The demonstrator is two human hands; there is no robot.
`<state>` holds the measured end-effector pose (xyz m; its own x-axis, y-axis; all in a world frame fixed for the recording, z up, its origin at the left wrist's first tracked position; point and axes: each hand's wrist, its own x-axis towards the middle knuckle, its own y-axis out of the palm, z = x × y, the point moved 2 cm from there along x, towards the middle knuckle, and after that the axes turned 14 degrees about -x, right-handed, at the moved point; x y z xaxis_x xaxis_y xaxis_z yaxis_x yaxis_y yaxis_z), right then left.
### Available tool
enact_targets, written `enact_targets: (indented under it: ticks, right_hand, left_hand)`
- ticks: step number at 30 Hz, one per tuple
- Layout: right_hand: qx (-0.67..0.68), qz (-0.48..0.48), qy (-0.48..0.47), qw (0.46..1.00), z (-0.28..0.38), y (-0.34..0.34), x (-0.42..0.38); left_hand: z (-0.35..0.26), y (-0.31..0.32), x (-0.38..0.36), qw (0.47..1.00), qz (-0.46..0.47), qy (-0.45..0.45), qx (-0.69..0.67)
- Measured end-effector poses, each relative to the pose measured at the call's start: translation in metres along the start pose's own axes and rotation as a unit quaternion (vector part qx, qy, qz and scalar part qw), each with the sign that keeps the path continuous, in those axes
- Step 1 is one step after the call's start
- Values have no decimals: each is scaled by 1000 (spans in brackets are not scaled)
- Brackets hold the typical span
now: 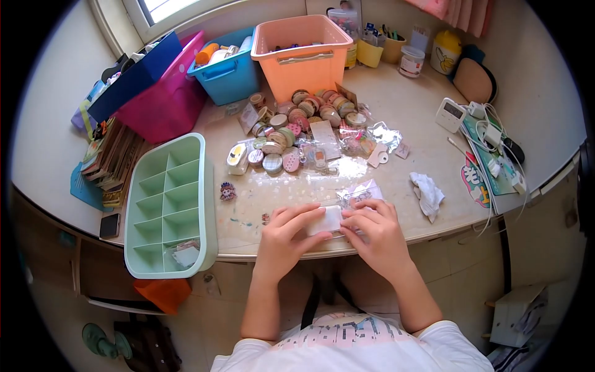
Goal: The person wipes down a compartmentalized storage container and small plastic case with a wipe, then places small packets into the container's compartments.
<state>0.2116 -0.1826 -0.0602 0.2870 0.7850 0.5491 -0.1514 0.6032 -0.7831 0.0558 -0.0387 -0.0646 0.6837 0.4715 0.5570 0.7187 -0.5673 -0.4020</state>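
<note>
A small white flat item (326, 221) lies at the table's front edge between my hands. My left hand (286, 234) grips its left side, with the thumb below and the fingers above. At its right end are the bent fingers of my right hand (375, 234), pressed together. A clear packet with a pale card (367, 190) lies just behind my right fingers. Farther back sits a heap of tape rolls (310, 111) with small clear packets around it. A small character sticker (228, 191) lies left of my hands.
A green divided box (209, 204) stands on the left, with small packets in its nearest right compartment. Pink (152, 115), blue (230, 80) and orange (304, 71) bins stand behind. A crumpled tissue (426, 196), a white timer (450, 115) and cables (494, 133) are on the right.
</note>
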Motion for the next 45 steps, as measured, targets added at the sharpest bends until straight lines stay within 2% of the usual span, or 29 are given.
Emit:
enact_targets:
  ticks: [4, 7, 12, 14, 16, 17, 19, 20, 22, 23, 26, 30, 31, 34, 36, 37, 39, 41, 43, 44, 45]
  right_hand:
    - [17, 15, -4, 1000, -3, -1, 0]
    - [34, 18, 28, 999, 1, -6, 3]
    - [29, 45, 25, 998, 3, -9, 8]
    - [28, 54, 29, 998, 5, -13, 13]
    - [101, 66, 63, 991, 7, -20, 19]
    - [101, 65, 62, 991, 8, -21, 22]
    - [230, 88, 125, 961, 8, -21, 26]
    - [229, 87, 125, 961, 9, -21, 27]
    - [347, 135, 163, 913, 12, -18, 29]
    - [346, 134, 162, 914, 13, -15, 29]
    - [531, 65, 203, 820, 11, -6, 28]
    - [563, 20, 228, 794, 14, -7, 29]
    - [563, 20, 228, 794, 13, -4, 27]
    - [551, -62, 211, 805, 10, 1, 23]
    - [549, -62, 183, 813, 10, 4, 19]
    - [547, -63, 156, 820, 11, 5, 17]
    - [552, -38, 146, 820, 12, 3, 16]
    - [561, 1, 70, 825, 13, 4, 17]
    - [539, 2, 85, 838, 12, 2, 19]
    - [403, -23, 35, 914, 10, -3, 24]
    - [256, -48, -15, 965, 11, -8, 26]
  left_hand:
    - [4, 5, 0, 1000, 18, 22, 13]
    - [5, 7, -2, 999, 24, -16, 25]
    - [-1, -1, 1, 992, 3, -86, -92]
    - [-4, -3, 2, 994, -4, -75, -83]
    - [-1, -4, 0, 995, -11, -65, -74]
    - [3, -5, -3, 994, -40, -32, -92]
    - [5, -5, -4, 992, -70, 2, -110]
    - [2, -4, -2, 990, -79, 34, -110]
    - [-1, -1, 0, 988, -88, 67, -111]
    - [-2, 2, 1, 984, -90, 89, -122]
    - [-6, 4, 4, 982, -89, 116, -118]
    - [-6, 5, 7, 984, -80, 139, -77]
    - [-9, 6, 8, 984, -80, 140, -78]
    - [-22, 12, 8, 972, -164, 45, -162]
    - [-23, 16, 5, 890, -237, -83, -381]
    - [-18, 15, 0, 890, -238, -82, -381]
    - [-9, 12, -5, 924, -143, -61, -349]
    - [-11, 11, -5, 919, -133, -66, -366]
    - [-13, 11, -4, 913, -123, -72, -383]
    - [-13, 11, -5, 917, -108, -79, -375]
    - [-13, 11, -5, 922, -94, -86, -367]
